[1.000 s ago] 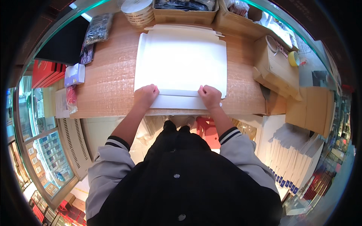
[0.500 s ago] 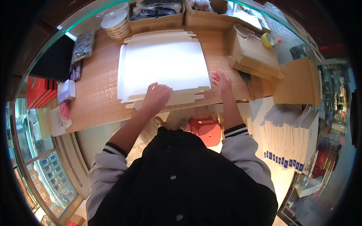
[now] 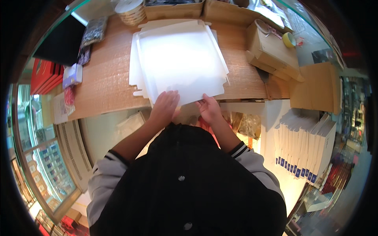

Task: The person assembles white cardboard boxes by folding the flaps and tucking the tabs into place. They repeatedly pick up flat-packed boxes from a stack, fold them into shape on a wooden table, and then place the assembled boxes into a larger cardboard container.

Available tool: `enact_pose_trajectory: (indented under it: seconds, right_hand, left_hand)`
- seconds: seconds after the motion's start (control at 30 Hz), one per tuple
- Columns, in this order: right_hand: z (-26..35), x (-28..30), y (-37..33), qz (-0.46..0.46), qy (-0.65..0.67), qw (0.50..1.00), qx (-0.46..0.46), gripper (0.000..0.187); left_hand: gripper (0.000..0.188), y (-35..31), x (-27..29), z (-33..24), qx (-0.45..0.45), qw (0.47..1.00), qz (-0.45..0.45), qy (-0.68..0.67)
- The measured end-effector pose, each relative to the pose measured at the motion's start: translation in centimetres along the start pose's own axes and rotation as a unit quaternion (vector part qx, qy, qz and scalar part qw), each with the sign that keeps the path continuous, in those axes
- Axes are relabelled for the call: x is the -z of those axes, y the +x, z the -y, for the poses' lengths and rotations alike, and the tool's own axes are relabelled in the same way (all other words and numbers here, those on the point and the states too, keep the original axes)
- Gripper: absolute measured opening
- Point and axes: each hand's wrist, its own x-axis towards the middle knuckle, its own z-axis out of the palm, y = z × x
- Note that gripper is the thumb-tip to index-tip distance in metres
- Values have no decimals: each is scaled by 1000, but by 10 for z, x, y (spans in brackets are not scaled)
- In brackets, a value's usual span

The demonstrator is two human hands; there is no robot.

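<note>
White box blank (image 3: pixel 177 55), flat, straight ahead of both hands, atop 2nd blank (image 3: pixel 134 70) on worktop (image 3: pixel 106 74); long axis approx. away from body, hard to be sure. L hand (image 3: pixel 166 105) at near-L corner, fingers tog. on top, thumb grip unclear; R hand (image 3: pixel 210 108) pinching near edge.

There are two hands (image 3: pixel 165 107), one tissue box (image 3: pixel 73 75), one yellow roll (image 3: pixel 289 40) and seemingly two white sheets (image 3: pixel 181 59).

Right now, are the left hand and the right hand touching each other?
Apart. The head view shows the left hand and the right hand with a gap between, where the white cardboard blank shows.
</note>
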Motion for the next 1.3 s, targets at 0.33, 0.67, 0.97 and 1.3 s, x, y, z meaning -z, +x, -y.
enact_pose_trajectory:
  seconds: [0.33,0.67,0.97,1.3]
  right_hand:
    - [20,-57,4,116,-755,409,500,14]
    - [40,-74,73,95,-885,350,292,19]
    - [1,-67,64,235,-823,367,364,15]
    - [17,-57,70,229,-850,331,338,11]
  left_hand:
    - [30,-16,-9,61,79,997,3,-18]
    - [11,20,-19,92,-2,997,-9,80]
    - [10,23,-28,96,-92,984,68,136]
    - [20,20,-22,118,2,1000,18,12]
